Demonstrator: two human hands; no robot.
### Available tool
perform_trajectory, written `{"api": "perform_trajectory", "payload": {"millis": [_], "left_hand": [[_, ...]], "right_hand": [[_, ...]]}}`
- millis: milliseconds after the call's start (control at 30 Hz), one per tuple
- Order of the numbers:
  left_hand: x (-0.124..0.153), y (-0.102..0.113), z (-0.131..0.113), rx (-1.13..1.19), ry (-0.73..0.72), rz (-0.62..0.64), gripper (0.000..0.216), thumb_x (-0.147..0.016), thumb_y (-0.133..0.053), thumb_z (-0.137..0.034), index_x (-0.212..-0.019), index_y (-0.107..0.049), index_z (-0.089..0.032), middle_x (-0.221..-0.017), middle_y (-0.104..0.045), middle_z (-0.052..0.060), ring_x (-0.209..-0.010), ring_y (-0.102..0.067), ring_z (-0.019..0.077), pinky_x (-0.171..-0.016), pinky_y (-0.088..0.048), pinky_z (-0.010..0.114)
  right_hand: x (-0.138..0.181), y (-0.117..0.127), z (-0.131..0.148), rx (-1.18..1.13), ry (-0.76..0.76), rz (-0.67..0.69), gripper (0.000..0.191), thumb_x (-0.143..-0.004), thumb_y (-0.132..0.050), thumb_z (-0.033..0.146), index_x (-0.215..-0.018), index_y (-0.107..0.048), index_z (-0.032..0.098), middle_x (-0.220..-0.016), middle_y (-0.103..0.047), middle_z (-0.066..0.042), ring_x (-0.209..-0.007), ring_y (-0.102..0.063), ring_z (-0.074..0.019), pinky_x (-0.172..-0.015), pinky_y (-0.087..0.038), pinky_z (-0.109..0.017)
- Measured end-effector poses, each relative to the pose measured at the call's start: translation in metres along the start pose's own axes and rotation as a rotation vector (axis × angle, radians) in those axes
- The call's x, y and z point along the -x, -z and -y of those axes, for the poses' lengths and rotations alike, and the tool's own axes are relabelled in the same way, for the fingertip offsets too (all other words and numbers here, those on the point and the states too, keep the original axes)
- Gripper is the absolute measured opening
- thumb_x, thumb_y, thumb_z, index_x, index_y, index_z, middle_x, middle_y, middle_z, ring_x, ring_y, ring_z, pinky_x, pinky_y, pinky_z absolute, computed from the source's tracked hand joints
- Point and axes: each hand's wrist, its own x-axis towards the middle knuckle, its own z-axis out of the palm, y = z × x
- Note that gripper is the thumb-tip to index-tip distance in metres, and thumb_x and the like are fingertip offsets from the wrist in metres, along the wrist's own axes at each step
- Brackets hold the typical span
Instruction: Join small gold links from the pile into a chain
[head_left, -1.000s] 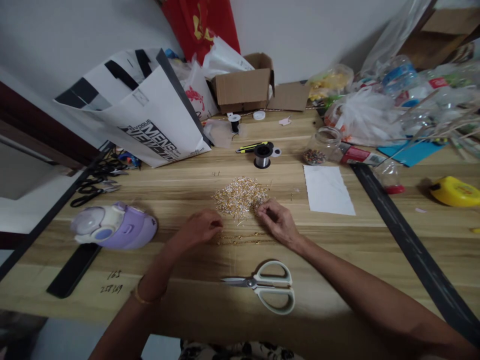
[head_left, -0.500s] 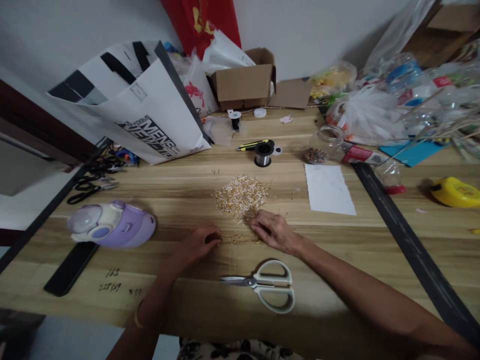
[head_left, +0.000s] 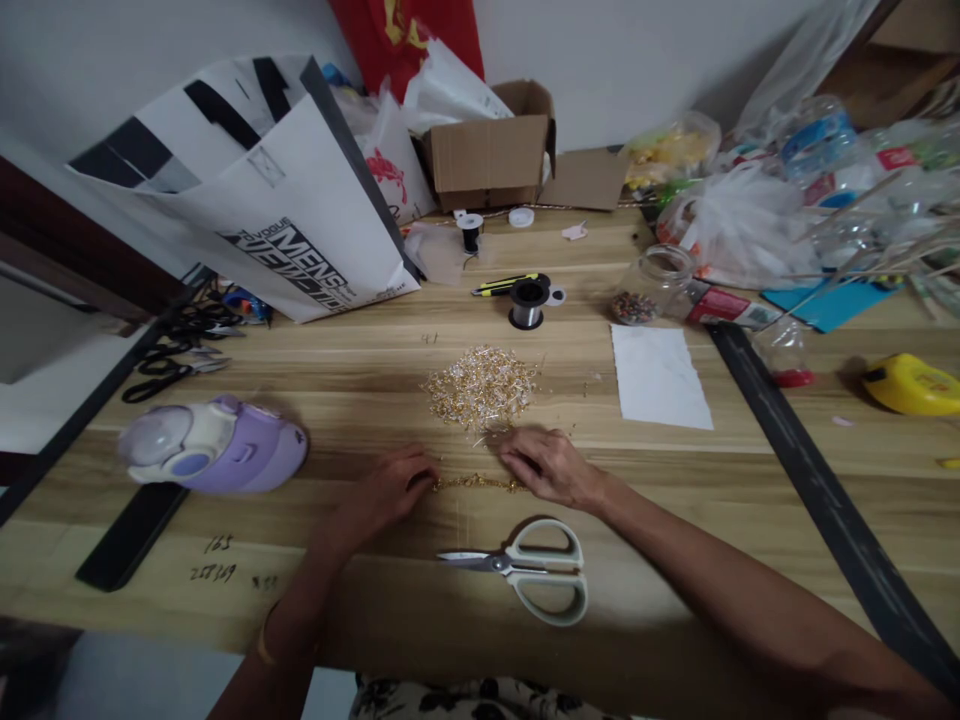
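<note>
A short gold chain [head_left: 474,483] lies flat on the wooden table [head_left: 360,390], stretched sideways just below a heap of small gold and silver findings [head_left: 480,384]. The left hand [head_left: 390,490] has its fingertips closed on the chain's left end, and the right hand [head_left: 547,465] rests palm down over the right end with fingers curled onto it, though whether it pinches the chain or only presses on it cannot be told. To my eye the step in hand is laying the chain straight and even, and doing that well would mean keeping both ends down against the wood with light tension, so the links line up without kinking, and keeping the strand apart from the loose heap so nothing snags. White-handled scissors [head_left: 536,570] lie closed, just nearer the body than the chain, blades pointing left. Farther out, a spool of thin wire [head_left: 527,303] stands beyond the heap beside a yellow-and-black tool [head_left: 504,285], a white sheet of paper [head_left: 658,376] lies to the right, and a glass jar of beads [head_left: 646,290] lies on its side behind it. A lilac bottle [head_left: 214,458] lies well to the left, with a printed paper bag [head_left: 285,220] and a cardboard box [head_left: 491,155] at the back
</note>
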Motion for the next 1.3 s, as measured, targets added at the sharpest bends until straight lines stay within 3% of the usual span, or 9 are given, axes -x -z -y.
{"api": "perform_trajectory", "payload": {"millis": [233,533,733,967,1100,1300], "left_hand": [[-0.002,0.002,0.0,-0.08,0.051,-0.058,0.016,-0.087,-0.047,-0.015,-0.08,-0.061,-0.017,-0.083,-0.062,0.004,-0.08,-0.056,0.0181,-0.075,-0.043,0.03],[-0.011,0.012,-0.021,-0.176,0.063,0.058,0.017,-0.088,-0.05,-0.021,-0.076,-0.062,-0.016,-0.082,-0.06,0.004,-0.077,-0.055,0.0168,-0.072,-0.042,0.029],[-0.034,-0.003,-0.038,-0.082,-0.1,0.037,0.017,-0.088,-0.051,-0.018,-0.077,-0.063,-0.016,-0.081,-0.061,0.003,-0.08,-0.055,0.0161,-0.075,-0.042,0.027],[-0.048,-0.015,-0.035,-0.111,-0.266,0.082,0.019,-0.088,-0.051,-0.018,-0.076,-0.065,-0.015,-0.08,-0.06,0.004,-0.08,-0.054,0.0157,-0.074,-0.039,0.027],[-0.052,-0.016,-0.036,-0.144,-0.298,0.115,0.021,-0.089,-0.05,-0.018,-0.074,-0.064,-0.015,-0.079,-0.061,0.004,-0.079,-0.053,0.016,-0.074,-0.038,0.027],[-0.053,-0.016,-0.037,-0.164,-0.291,0.145,0.022,-0.09,-0.046,-0.017,-0.075,-0.062,-0.015,-0.078,-0.06,0.004,-0.08,-0.053,0.0165,-0.075,-0.039,0.028]], "right_hand": [[0.0,0.0,-0.001,0.047,0.015,0.001,0.013,-0.093,-0.043,0.017,-0.088,-0.055,0.019,-0.072,-0.062,-0.004,-0.064,-0.057,-0.0147,-0.061,-0.045,-0.027],[0.003,-0.002,-0.005,0.059,0.012,0.014,0.011,-0.093,-0.044,0.018,-0.089,-0.054,0.018,-0.075,-0.062,-0.004,-0.067,-0.058,-0.0144,-0.064,-0.046,-0.026],[0.002,-0.002,-0.006,0.041,0.001,-0.007,0.012,-0.093,-0.044,0.019,-0.088,-0.055,0.018,-0.074,-0.061,-0.004,-0.067,-0.056,-0.0142,-0.065,-0.046,-0.026],[0.0,0.002,-0.004,-0.073,-0.122,-0.108,0.012,-0.092,-0.045,0.021,-0.087,-0.056,0.018,-0.073,-0.061,-0.003,-0.062,-0.054,-0.0123,-0.057,-0.043,-0.022],[0.001,0.001,-0.006,-0.088,-0.206,-0.124,0.013,-0.091,-0.046,0.023,-0.085,-0.057,0.018,-0.068,-0.057,-0.001,-0.057,-0.05,-0.0113,-0.054,-0.04,-0.022],[0.001,0.001,-0.007,-0.088,-0.216,-0.121,0.015,-0.091,-0.046,0.024,-0.085,-0.058,0.018,-0.068,-0.057,-0.001,-0.057,-0.049,-0.0116,-0.055,-0.039,-0.022]]}}
